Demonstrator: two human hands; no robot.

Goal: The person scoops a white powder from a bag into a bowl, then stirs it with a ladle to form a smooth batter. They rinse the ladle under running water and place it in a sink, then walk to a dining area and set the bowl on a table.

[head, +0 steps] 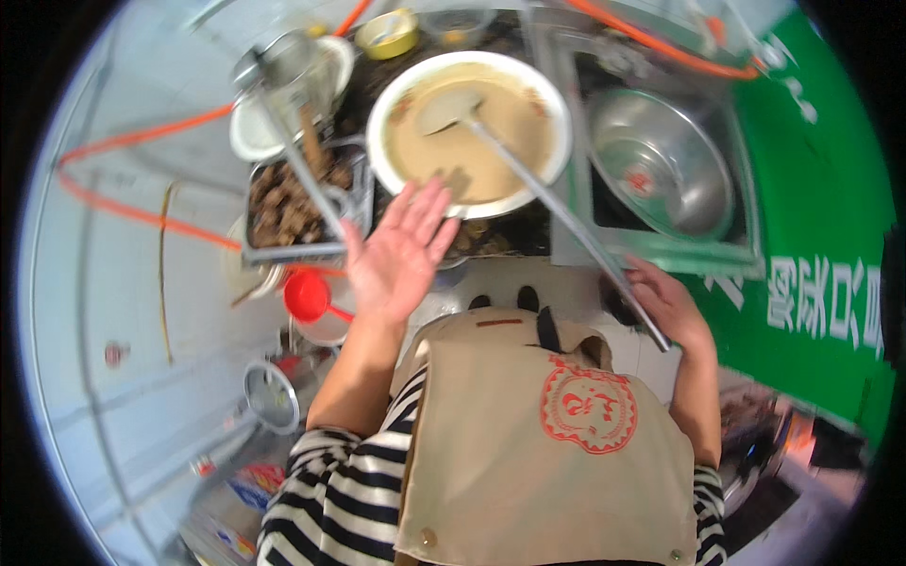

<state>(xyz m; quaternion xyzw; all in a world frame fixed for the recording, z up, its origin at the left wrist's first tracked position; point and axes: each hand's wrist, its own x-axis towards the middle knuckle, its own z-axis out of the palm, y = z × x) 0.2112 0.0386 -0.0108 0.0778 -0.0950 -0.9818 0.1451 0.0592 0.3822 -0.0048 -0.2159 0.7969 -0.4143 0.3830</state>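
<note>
My left hand is spread with its palm up and holds nothing. Its fingertips are at the near rim of a white enamel basin of tan liquid batter. A metal ladle lies across that basin, its bowl at the batter and its long handle slanting down to the right. My right hand is partly behind the handle's lower end, beside a dark object; whether it grips either one cannot be made out. Close to my left thumb ends the metal handle of another utensil, above a metal tray of brown chunks.
A stainless steel bowl sits in the recess at right, beside a green panel bearing writing. A yellow tub is at the back. Below the tray is a red dipper. An orange hose loops along the left wall.
</note>
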